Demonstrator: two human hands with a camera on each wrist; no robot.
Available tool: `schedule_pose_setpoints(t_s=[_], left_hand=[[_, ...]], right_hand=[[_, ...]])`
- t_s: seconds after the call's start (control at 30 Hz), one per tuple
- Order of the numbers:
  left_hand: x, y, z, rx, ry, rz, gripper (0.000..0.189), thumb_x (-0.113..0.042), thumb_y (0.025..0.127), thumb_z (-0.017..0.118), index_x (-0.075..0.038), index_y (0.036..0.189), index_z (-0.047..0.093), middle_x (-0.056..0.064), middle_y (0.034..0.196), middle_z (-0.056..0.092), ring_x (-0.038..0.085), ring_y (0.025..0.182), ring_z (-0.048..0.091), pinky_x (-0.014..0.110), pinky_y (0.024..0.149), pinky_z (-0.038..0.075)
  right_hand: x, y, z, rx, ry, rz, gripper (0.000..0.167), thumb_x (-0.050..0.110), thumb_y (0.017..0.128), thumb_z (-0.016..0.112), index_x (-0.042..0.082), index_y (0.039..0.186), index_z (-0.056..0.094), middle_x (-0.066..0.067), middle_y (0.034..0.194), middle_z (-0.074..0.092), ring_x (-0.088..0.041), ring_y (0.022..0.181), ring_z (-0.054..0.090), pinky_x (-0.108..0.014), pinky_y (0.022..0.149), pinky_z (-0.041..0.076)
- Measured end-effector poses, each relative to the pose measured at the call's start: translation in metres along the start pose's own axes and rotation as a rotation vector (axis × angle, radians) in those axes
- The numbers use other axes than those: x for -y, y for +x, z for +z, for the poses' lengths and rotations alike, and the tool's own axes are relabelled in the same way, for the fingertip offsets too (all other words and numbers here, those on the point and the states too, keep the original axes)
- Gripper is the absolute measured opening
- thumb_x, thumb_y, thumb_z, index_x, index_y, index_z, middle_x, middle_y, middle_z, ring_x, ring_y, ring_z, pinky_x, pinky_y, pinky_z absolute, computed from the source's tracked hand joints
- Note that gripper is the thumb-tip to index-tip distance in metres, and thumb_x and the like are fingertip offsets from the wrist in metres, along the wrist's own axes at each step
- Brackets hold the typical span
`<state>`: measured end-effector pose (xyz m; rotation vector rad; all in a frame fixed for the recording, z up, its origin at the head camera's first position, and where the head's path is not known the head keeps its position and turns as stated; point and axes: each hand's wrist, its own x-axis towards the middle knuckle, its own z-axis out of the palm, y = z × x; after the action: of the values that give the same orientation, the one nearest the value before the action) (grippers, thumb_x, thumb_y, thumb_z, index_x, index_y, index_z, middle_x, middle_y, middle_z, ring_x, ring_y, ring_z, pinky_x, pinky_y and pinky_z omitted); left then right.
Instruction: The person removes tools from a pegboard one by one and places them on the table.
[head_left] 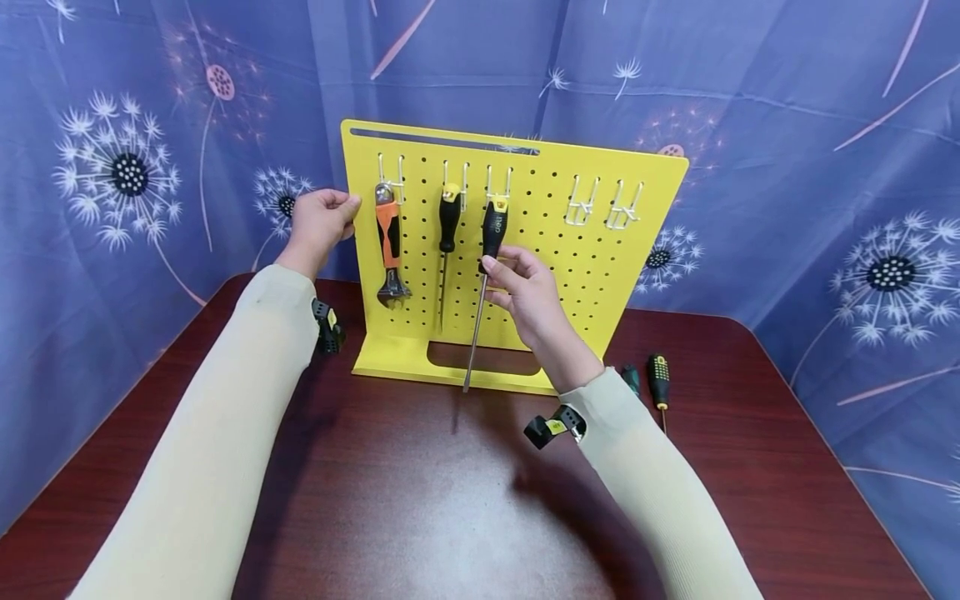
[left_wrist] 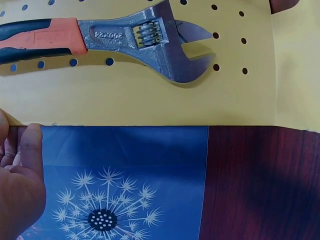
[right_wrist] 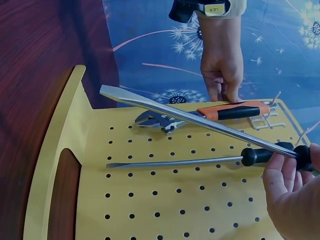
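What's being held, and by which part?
The right grip holds a screwdriver by its handle's lower end; the left grip pinches the side edge of the yellow pegboard.

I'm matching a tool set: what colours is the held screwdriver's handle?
Black with a yellow end and pale lettering; the screwdriver's handle shows best in the head view.

At centre, the screwdriver handle [head_left: 495, 225] is coloured black and yellow, the pegboard [head_left: 547, 225] yellow. The upper blue curtain [head_left: 480, 50] is dandelion-patterned.
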<state>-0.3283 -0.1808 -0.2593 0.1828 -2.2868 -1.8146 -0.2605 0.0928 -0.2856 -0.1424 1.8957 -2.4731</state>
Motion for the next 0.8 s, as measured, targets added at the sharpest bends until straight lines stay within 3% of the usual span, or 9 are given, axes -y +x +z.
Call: schedule_pose_setpoints(t_s=[0.27,0.4,0.53,0.8], left_hand=[[0.001,0.001,0.000,-0.005,-0.020,-0.003,0.033,-0.024,0.104,0.060,0.001,0.125,0.066,-0.017,0.079,0.058,0.000,0.080,0.055,0.012,0.073,0.052],[0.000,0.002,0.000,-0.006,-0.007,-0.021,0.036,-0.025,0.104,0.060,0.001,0.128,0.065,-0.016,0.084,0.058,0.000,0.083,0.056,0.023,0.092,0.057],[0.000,0.002,0.000,-0.007,-0.004,-0.042,0.039,-0.026,0.104,0.059,0.001,0.131,0.064,-0.014,0.088,0.058,0.001,0.086,0.057,0.036,0.108,0.054],[0.000,0.003,0.001,-0.007,0.003,-0.043,0.037,-0.027,0.104,0.060,-0.001,0.130,0.065,-0.015,0.088,0.058,0.000,0.085,0.056,0.025,0.096,0.056]], right_hand=[[0.003,-0.005,-0.001,0.013,-0.002,0.004,0.013,0.004,0.102,0.060,0.017,0.100,0.061,0.007,0.087,0.061,-0.007,0.075,0.059,-0.018,0.068,0.057],[0.004,-0.009,-0.002,0.023,-0.009,0.008,0.012,0.004,0.102,0.060,0.016,0.102,0.060,0.007,0.088,0.060,-0.007,0.076,0.058,-0.019,0.069,0.057],[0.003,-0.013,-0.003,0.049,-0.010,-0.003,0.016,0.002,0.102,0.059,0.017,0.100,0.061,0.007,0.087,0.061,-0.007,0.076,0.059,-0.019,0.069,0.058],[-0.002,-0.025,-0.010,0.082,-0.023,0.007,0.023,0.001,0.102,0.057,0.022,0.093,0.062,0.008,0.086,0.062,-0.007,0.077,0.060,-0.019,0.069,0.058]])
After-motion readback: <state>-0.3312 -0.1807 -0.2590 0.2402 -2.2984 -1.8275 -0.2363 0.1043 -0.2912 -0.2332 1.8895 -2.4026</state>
